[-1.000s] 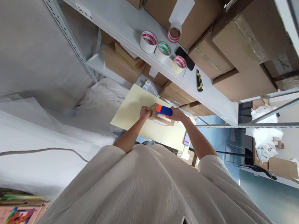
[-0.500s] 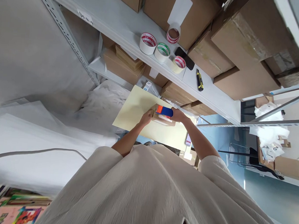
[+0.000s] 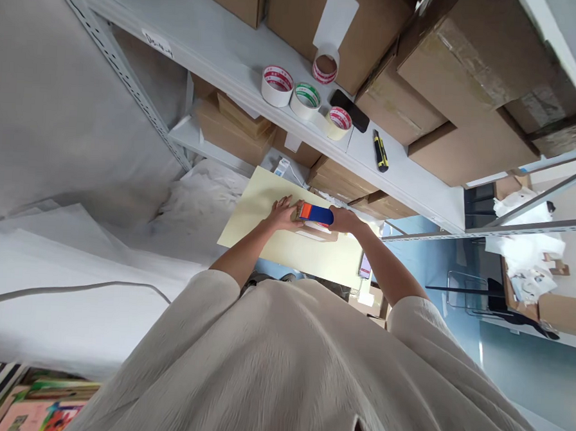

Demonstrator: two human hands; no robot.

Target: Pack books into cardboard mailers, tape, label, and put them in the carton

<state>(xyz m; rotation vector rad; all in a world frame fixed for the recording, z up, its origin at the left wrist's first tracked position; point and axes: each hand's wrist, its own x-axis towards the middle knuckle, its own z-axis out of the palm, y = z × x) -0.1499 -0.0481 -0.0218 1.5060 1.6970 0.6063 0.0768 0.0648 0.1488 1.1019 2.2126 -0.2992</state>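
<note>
My right hand [image 3: 344, 220] is closed around the near end of a blue and orange tape dispenser [image 3: 321, 214]. The dispenser lies across a small cardboard box [image 3: 318, 235], mostly covered by it and by my hands. At the box's left end, my left hand [image 3: 283, 214] has its fingers spread, close to the dispenser's orange tip; whether its thumb side touches the box or the tape I cannot tell. Under the box is a pale yellow board [image 3: 254, 208].
Above, a grey shelf [image 3: 219, 48] bears tape rolls [image 3: 277, 86], a black phone [image 3: 350, 109], a yellow-black utility knife [image 3: 381, 151] and cardboard boxes [image 3: 468, 141]. A lit phone [image 3: 365, 266] is by the board's right edge. White sheeting [image 3: 95, 295] covers the left side.
My left hand has gone from gripping the box's left end to having its fingers spread there. My right hand and the tape dispenser have hardly moved; the view has shifted slightly.
</note>
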